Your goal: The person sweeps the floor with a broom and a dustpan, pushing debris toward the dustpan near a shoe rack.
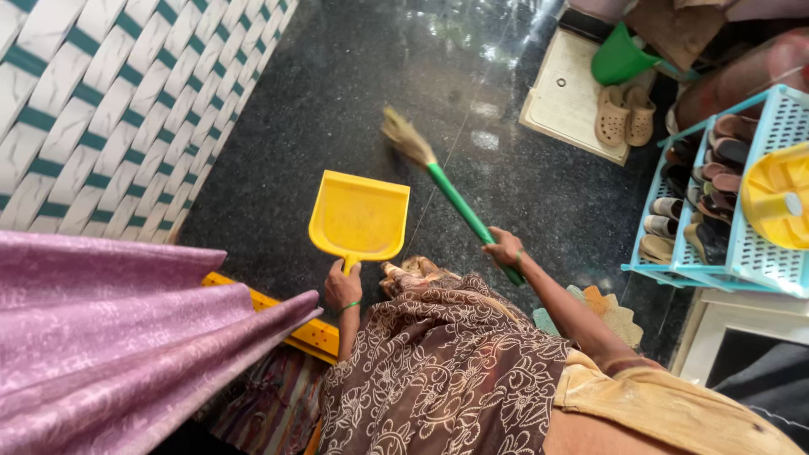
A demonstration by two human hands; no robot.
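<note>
My left hand (pixel 343 285) grips the handle of a yellow dustpan (pixel 359 216) that lies flat on the dark speckled floor, its mouth facing away from me. My right hand (pixel 506 248) is closed around the green handle of a broom (pixel 447 194). The broom's straw bristles (pixel 404 137) touch the floor just beyond the dustpan's far right corner. A brown patterned garment (pixel 438 362) covers my legs below both hands, and a green bangle sits on my left wrist.
A white and teal tiled wall (pixel 109 109) stands at the left, a purple cloth (pixel 118 337) at lower left. A light blue shoe rack (pixel 716 202) with sandals is at the right, a yellow round thing on top. A cream mat (pixel 565 93), clogs (pixel 624 116) and a green bucket (pixel 619 57) sit at the back.
</note>
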